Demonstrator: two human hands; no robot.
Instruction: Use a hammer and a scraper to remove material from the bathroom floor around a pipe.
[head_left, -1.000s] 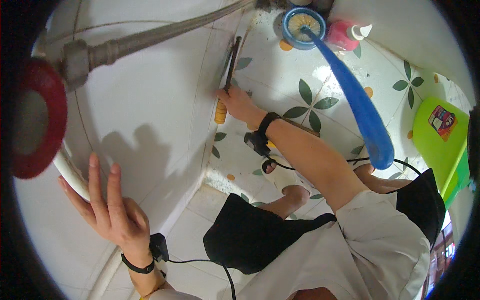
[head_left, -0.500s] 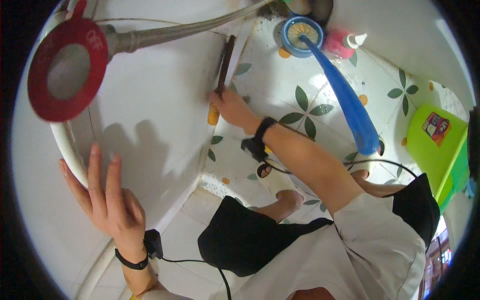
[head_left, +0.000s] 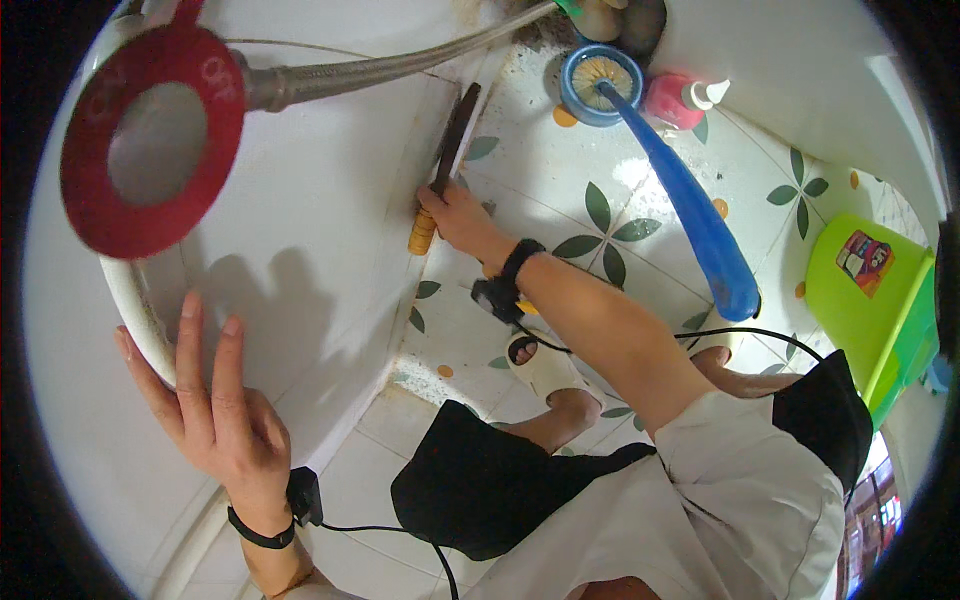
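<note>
- While the right hand (head_left: 460, 218) grips the yellow-handled tool (head_left: 453, 150), its dark blade reaches past the fingers, near the floor (head_left: 545, 180) edge by the wall (head_left: 330, 130).
- Left hand (head_left: 235, 430): spread beside the white pipe (head_left: 132, 305); contact seems unclear.
- Red disc (head_left: 158, 158): pale lettering.
- Green bin (head_left: 832, 285): printed label (head_left: 865, 262).

Dark blade (head_left: 458, 137), ringed orange-yellow tool handle (head_left: 422, 234); white pipe (head_left: 136, 312); red valve wheel (head_left: 155, 145); blue toilet brush (head_left: 690, 208); white floor tiles (head_left: 545, 175), green-petalled.
</note>
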